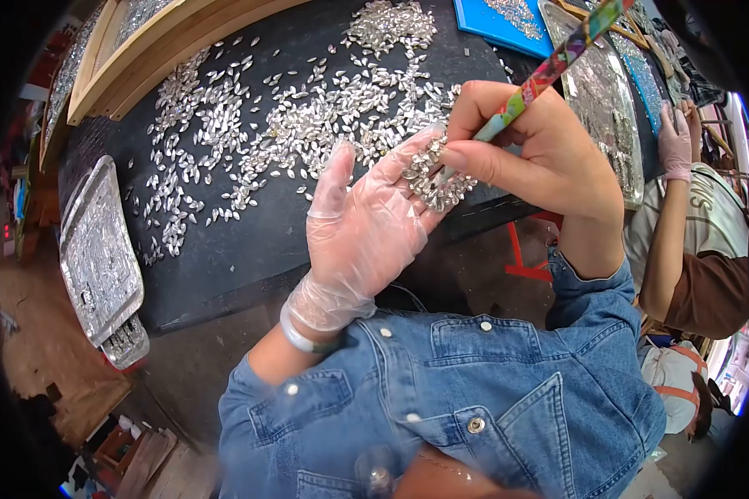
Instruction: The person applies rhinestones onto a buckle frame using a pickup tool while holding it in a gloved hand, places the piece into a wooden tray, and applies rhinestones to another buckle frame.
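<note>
My left hand (366,220), in a thin clear glove, is turned palm up with its thumb apart. A ring-like cluster of clear rhinestones (433,190) rests across its fingers. My right hand (541,150) is bare and pinches a slim stick with a colourful pattern (534,81), tilted up to the right. The tip of that stick and the right thumb are at the cluster; whether the tip touches a stone is hidden. Many loose leaf-shaped rhinestones (308,121) lie scattered on the black table (225,258) behind the hands.
A metal tray (101,249) of stones stands at the left edge. Wooden frames (141,54) are at the back left. A blue tray (478,27) and a long clear tray (612,108) lie to the right. Beyond them, another person's gloved hand (676,148) shows.
</note>
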